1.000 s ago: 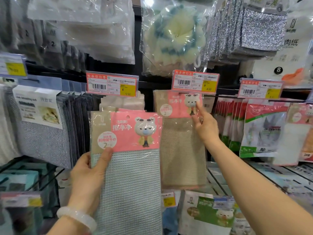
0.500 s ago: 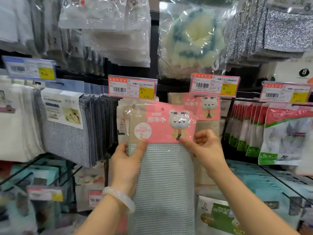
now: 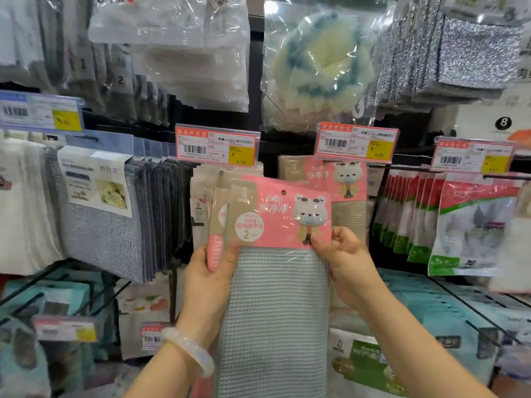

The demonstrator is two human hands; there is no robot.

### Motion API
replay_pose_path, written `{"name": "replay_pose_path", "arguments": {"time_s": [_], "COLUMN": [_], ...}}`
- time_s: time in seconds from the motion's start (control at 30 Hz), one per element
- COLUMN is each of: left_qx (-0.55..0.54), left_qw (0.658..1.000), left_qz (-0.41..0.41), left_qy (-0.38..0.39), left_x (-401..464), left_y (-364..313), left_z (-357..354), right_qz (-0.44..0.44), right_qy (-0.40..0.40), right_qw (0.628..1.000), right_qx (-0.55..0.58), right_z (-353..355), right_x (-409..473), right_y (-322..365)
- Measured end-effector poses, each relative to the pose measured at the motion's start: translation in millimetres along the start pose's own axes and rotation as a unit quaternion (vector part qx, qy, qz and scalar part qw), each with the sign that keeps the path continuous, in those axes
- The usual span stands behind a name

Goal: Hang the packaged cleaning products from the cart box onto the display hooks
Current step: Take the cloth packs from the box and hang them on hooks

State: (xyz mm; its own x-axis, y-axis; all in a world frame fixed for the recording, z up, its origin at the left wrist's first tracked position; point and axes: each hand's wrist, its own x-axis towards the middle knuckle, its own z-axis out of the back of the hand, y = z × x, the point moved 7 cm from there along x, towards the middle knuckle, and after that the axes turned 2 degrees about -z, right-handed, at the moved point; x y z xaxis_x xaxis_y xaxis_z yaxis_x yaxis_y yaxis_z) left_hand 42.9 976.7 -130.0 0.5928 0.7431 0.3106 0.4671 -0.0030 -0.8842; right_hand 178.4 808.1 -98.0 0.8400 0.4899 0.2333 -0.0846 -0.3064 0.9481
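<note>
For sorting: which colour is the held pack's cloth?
Pale grey-green waffle weave cloth, under a pink header; head view.

head: worn, wide-angle | faces forward, slightly down | close to display hooks [image 3: 382, 166] | single view

Hook behind price tag [image 3: 217, 145]: hidden by the tag and the packs below it. Cloth pack [image 3: 273, 297]: lower end cut off by bottom edge. Beige pack [image 3: 349, 214] behind it: mostly covered. Right hand [image 3: 349, 262]: fingertips tucked behind the pack's edge. Small print on tags illegible. Lower-left shelf goods [image 3: 43, 326] blurred.
</note>
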Motion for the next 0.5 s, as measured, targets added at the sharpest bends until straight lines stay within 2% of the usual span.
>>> {"name": "replay_pose_path", "arguments": {"time_s": [0.13, 0.33, 0.4, 0.5], "left_qx": [0.011, 0.019, 0.050, 0.094], "left_qw": [1.000, 1.000, 0.998, 0.992], "left_qz": [-0.021, -0.015, -0.032, -0.057], "left_qy": [-0.005, -0.012, -0.035, -0.066], "left_x": [-1.9, 0.6, 1.1, 0.4], "left_y": [-1.1, 4.0, 2.3, -3.0], "left_z": [-1.1, 1.3, 6.7, 16.5], "right_qz": [-0.039, -0.068, -0.047, 0.059], "right_qy": [0.021, 0.012, -0.013, -0.069], "right_qw": [0.998, 0.995, 0.996, 0.996], "right_qx": [0.055, 0.070, 0.069, 0.021], "right_z": [0.5, 9.2, 17.1, 39.2], "right_x": [-2.1, -2.8, -4.7, -10.6], "right_y": [-4.7, -10.6, -7.4, 21.1]}}
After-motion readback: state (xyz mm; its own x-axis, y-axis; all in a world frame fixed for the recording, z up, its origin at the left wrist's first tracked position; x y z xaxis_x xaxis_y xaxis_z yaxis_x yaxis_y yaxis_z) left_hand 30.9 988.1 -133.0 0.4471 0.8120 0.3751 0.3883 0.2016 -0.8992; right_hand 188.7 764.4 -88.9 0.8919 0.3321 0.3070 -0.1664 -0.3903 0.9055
